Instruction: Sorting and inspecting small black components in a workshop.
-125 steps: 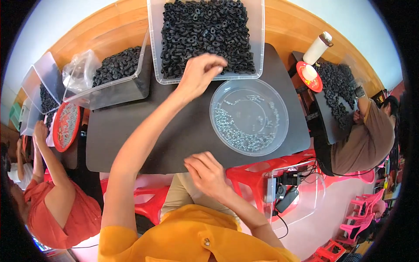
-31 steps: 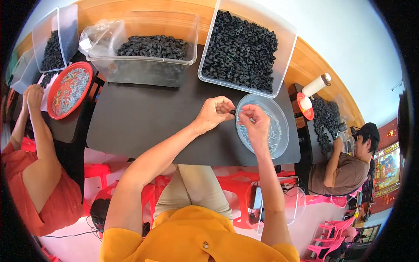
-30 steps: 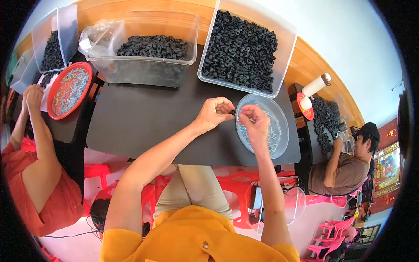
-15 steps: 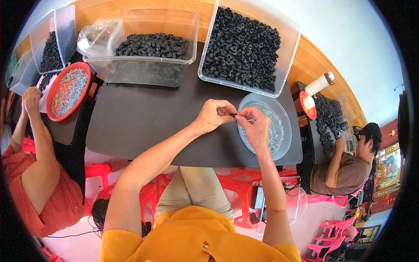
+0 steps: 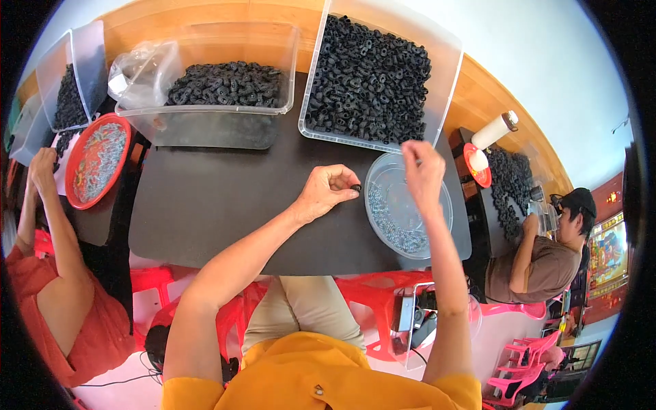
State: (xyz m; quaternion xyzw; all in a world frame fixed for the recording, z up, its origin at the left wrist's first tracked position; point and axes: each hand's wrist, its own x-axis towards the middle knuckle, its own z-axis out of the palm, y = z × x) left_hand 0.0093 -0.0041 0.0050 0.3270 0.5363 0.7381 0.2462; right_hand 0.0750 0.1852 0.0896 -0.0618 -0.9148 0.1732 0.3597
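Note:
Between the thumb and fingers of my left hand (image 5: 326, 189) is a small black plastic part (image 5: 356, 187), held over the dark table just left of a round clear bowl. Small silvery metal pieces (image 5: 403, 232) lie in that clear bowl (image 5: 442, 230). My right hand (image 5: 425, 174) is raised over the bowl's far side, near the front corner of a clear bin (image 5: 447, 75) heaped with black plastic parts (image 5: 369, 78). Motion smears its curled fingers, and whether they hold anything does not show.
A second clear bin (image 5: 205, 126) of black parts stands left on the dark table (image 5: 205, 205), a clear plastic bag (image 5: 147, 72) at its side. Co-workers sit left and right; a red tray (image 5: 85, 198) of metal pieces lies by the left one. Red stools (image 5: 372, 294) stand below the table.
My right hand has left the black part and moved away, up and to the right toward the bin. My left hand keeps the part. The view has shifted slightly.

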